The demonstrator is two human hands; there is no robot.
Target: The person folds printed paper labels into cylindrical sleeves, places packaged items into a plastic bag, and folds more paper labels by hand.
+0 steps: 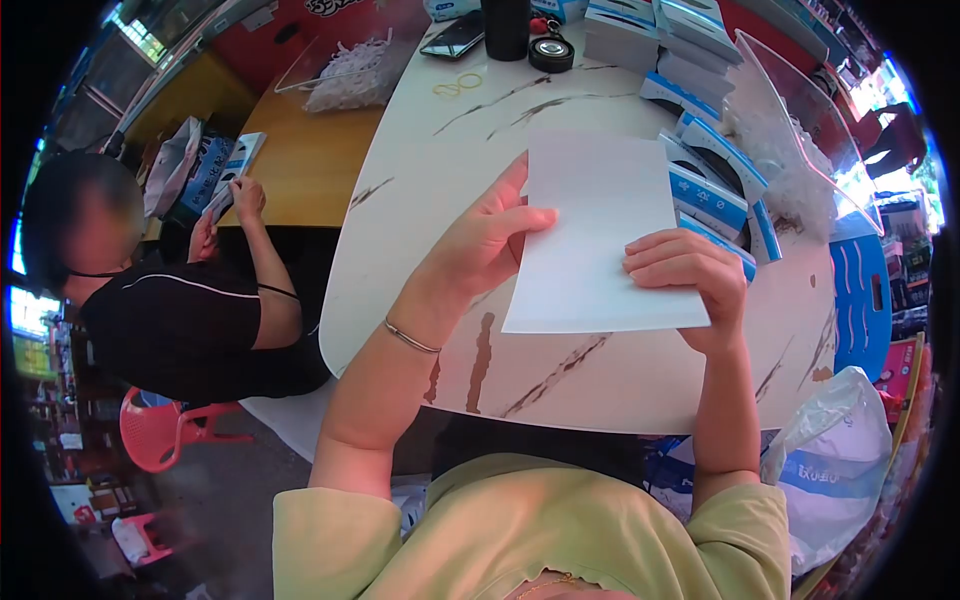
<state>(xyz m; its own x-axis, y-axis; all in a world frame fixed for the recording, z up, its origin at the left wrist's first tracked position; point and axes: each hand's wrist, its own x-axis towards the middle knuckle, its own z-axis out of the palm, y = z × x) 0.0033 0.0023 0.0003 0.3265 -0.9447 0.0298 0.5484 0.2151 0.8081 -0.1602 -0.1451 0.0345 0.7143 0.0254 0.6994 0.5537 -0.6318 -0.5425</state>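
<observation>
A blank white sheet point(600, 230), perhaps card or a flat stack of paper, is held up above the marble-patterned table point(420, 220). My left hand point(487, 235) grips its left edge, thumb on the face and fingers behind. On the right side, my right hand point(695, 275) is closed around the lower edge, with its fingers lying over the front and the thumb hidden behind. Just beyond my right hand lie several blue-and-white curved cardboard pieces point(710, 195).
Stacks of white-and-blue printed cards point(625, 40) stand at the back, near a black cup point(506, 30), a phone point(455, 35) and a tape roll point(551, 54). Clear bins hold shredded white strips point(350, 75). A co-worker point(180, 310) sits at left, holding a folded card. A plastic bag point(835, 470) hangs at right.
</observation>
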